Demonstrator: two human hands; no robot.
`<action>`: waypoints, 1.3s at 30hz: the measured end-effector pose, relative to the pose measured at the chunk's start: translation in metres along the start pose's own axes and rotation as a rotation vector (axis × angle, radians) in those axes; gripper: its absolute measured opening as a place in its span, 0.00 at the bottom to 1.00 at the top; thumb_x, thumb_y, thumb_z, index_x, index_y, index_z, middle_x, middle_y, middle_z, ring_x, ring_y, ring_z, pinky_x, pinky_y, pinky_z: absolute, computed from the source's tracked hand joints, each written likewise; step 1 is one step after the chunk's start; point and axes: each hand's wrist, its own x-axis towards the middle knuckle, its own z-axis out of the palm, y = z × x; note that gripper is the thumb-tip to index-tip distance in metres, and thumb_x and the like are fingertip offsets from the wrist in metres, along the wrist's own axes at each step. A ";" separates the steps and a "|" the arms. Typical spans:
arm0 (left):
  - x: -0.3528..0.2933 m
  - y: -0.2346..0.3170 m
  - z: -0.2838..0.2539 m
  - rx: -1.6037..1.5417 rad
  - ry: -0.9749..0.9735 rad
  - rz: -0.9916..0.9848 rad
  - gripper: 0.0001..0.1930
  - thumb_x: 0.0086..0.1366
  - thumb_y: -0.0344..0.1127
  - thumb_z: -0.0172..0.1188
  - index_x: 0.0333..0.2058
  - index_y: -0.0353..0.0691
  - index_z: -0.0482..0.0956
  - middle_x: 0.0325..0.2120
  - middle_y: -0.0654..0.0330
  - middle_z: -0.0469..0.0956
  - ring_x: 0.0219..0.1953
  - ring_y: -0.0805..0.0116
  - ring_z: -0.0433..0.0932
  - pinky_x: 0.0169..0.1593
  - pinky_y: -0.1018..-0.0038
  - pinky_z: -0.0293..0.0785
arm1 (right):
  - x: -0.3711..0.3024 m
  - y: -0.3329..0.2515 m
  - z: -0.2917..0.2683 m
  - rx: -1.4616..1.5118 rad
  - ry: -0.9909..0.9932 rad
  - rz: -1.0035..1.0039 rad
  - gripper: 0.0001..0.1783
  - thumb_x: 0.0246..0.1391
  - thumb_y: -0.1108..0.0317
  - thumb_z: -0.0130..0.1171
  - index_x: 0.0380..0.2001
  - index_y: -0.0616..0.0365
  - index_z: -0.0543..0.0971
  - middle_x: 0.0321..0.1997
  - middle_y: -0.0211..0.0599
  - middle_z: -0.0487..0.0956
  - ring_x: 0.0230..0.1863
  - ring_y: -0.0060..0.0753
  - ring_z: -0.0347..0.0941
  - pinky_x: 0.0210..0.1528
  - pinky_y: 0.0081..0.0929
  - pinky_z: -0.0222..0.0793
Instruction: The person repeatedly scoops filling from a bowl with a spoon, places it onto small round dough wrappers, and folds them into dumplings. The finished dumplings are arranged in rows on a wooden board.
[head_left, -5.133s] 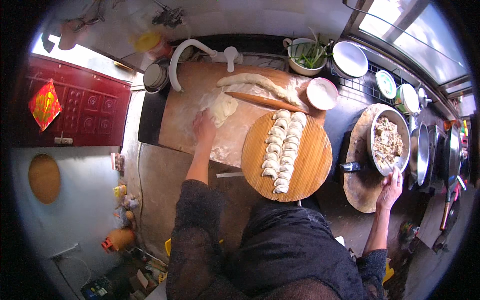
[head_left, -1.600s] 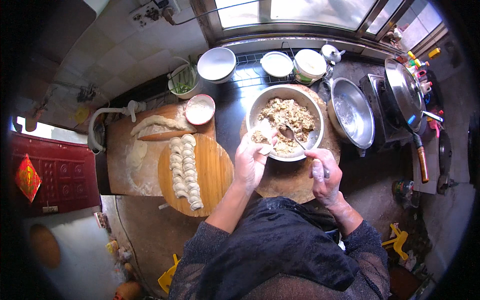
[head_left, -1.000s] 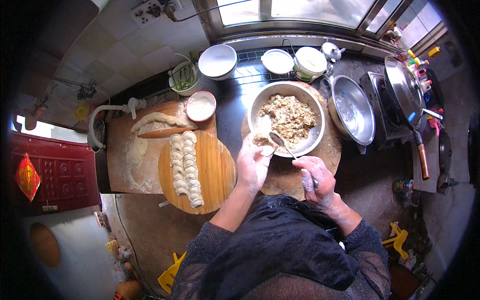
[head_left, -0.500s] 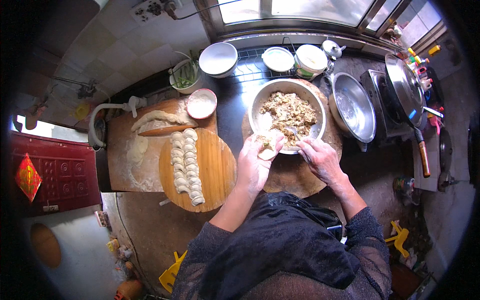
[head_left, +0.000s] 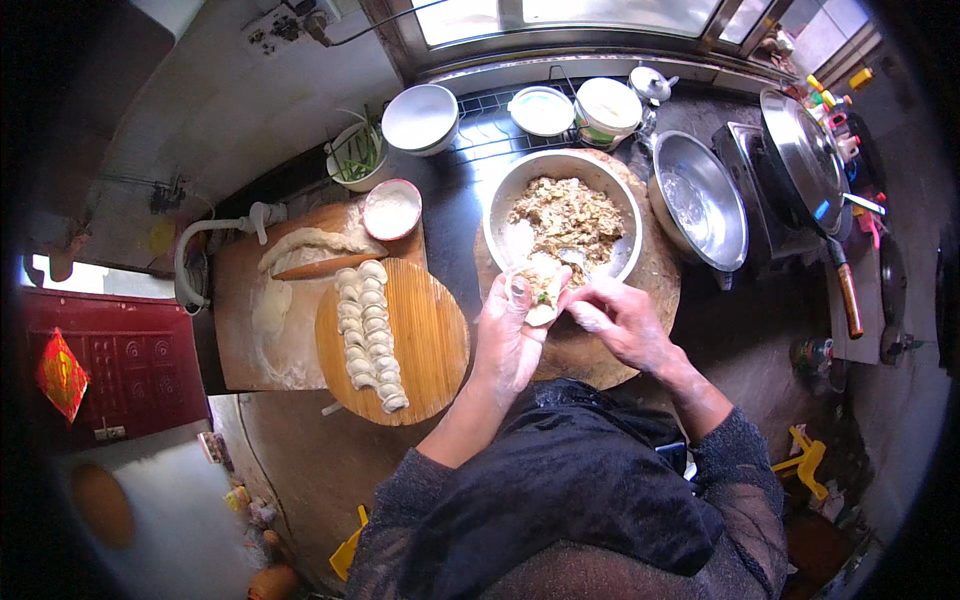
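A round dumpling wrapper [head_left: 541,315] with meat filling and green bits on it rests in the fingers of my left hand [head_left: 508,335], cupped beneath it. My right hand [head_left: 625,322] is closed beside it, fingertips against the wrapper's right edge. Just beyond both hands is a white bowl [head_left: 491,215] of minced filling [head_left: 572,218]. A metal spoon [head_left: 573,257] leans in the filling at the near side; its handle is mostly hidden by my right hand. Two rows of folded dumplings [head_left: 368,330] lie on a round wooden board [head_left: 435,335] to the left.
Left of the board, a floured worktop [head_left: 240,340] carries a dough roll [head_left: 310,240], a rolling pin [head_left: 320,265] and a bowl of flour [head_left: 392,208]. A steel basin [head_left: 705,205] stands right of the filling, then a stove with a lidded pan [head_left: 805,150]. Under the filling bowl is a round chopping block [head_left: 600,365].
My right hand has moved left from the spoon to the wrapper's edge. The spoon stays in the filling bowl. More filling shows on the wrapper, and the whole view has shifted slightly.
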 end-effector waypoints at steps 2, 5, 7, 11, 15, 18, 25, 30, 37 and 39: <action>0.000 0.000 0.001 -0.056 -0.014 -0.002 0.18 0.74 0.35 0.51 0.58 0.32 0.64 0.55 0.49 0.73 0.58 0.54 0.74 0.62 0.60 0.71 | 0.007 -0.012 0.007 0.118 0.012 0.123 0.12 0.62 0.64 0.58 0.42 0.62 0.81 0.36 0.37 0.82 0.39 0.29 0.77 0.44 0.30 0.73; -0.001 0.004 0.003 -0.041 -0.003 -0.004 0.18 0.76 0.38 0.48 0.58 0.33 0.65 0.54 0.50 0.74 0.57 0.58 0.74 0.60 0.62 0.71 | 0.011 -0.001 0.016 0.507 -0.021 0.190 0.14 0.63 0.64 0.58 0.43 0.65 0.81 0.37 0.30 0.82 0.39 0.21 0.75 0.45 0.26 0.72; -0.003 0.006 0.000 0.066 -0.020 0.006 0.19 0.77 0.38 0.46 0.58 0.32 0.65 0.53 0.50 0.74 0.56 0.60 0.75 0.58 0.63 0.72 | 0.011 0.002 0.018 0.495 -0.042 0.218 0.14 0.63 0.65 0.58 0.43 0.66 0.81 0.37 0.26 0.82 0.39 0.18 0.74 0.45 0.24 0.72; -0.006 0.012 -0.002 0.227 -0.035 -0.015 0.21 0.71 0.32 0.57 0.58 0.30 0.65 0.52 0.52 0.75 0.55 0.64 0.75 0.58 0.67 0.73 | 0.011 -0.001 0.014 0.666 -0.063 0.345 0.13 0.63 0.66 0.58 0.42 0.65 0.81 0.37 0.25 0.81 0.40 0.16 0.73 0.46 0.21 0.71; -0.009 0.014 0.005 0.473 -0.014 0.012 0.26 0.63 0.25 0.65 0.57 0.28 0.66 0.51 0.53 0.76 0.52 0.67 0.77 0.57 0.71 0.74 | 0.010 -0.001 0.010 0.643 -0.087 0.239 0.12 0.63 0.66 0.59 0.41 0.65 0.82 0.37 0.24 0.81 0.38 0.15 0.73 0.44 0.19 0.71; -0.010 0.015 0.006 0.540 0.016 0.030 0.26 0.62 0.24 0.66 0.56 0.28 0.66 0.49 0.53 0.77 0.50 0.69 0.78 0.56 0.73 0.75 | 0.010 -0.002 0.009 0.564 -0.073 0.182 0.12 0.62 0.65 0.59 0.41 0.65 0.82 0.37 0.25 0.81 0.38 0.15 0.73 0.42 0.21 0.72; -0.010 0.011 -0.001 0.580 0.056 0.083 0.21 0.67 0.26 0.61 0.56 0.28 0.67 0.49 0.53 0.77 0.50 0.69 0.78 0.55 0.72 0.76 | 0.007 -0.002 0.011 0.113 0.165 -0.053 0.10 0.57 0.70 0.62 0.42 0.60 0.82 0.34 0.38 0.81 0.37 0.33 0.78 0.40 0.28 0.74; -0.015 0.019 0.005 0.165 -0.001 -0.060 0.16 0.75 0.33 0.50 0.55 0.30 0.67 0.49 0.53 0.77 0.52 0.66 0.77 0.57 0.69 0.76 | 0.009 -0.010 0.016 -0.062 0.284 -0.245 0.12 0.55 0.71 0.62 0.43 0.57 0.82 0.42 0.40 0.79 0.43 0.44 0.79 0.43 0.35 0.76; -0.016 0.015 -0.005 0.274 0.051 -0.043 0.17 0.75 0.36 0.50 0.54 0.30 0.69 0.51 0.52 0.75 0.53 0.66 0.76 0.59 0.68 0.74 | 0.011 -0.016 0.015 -0.141 0.214 -0.380 0.13 0.52 0.77 0.64 0.42 0.57 0.84 0.43 0.40 0.78 0.41 0.35 0.80 0.41 0.27 0.76; -0.015 0.014 -0.013 0.263 0.046 -0.063 0.17 0.75 0.36 0.50 0.56 0.29 0.68 0.53 0.52 0.74 0.54 0.66 0.75 0.60 0.68 0.72 | 0.013 -0.015 0.013 -0.133 0.204 -0.401 0.14 0.51 0.77 0.63 0.43 0.55 0.84 0.43 0.40 0.79 0.41 0.37 0.81 0.42 0.29 0.77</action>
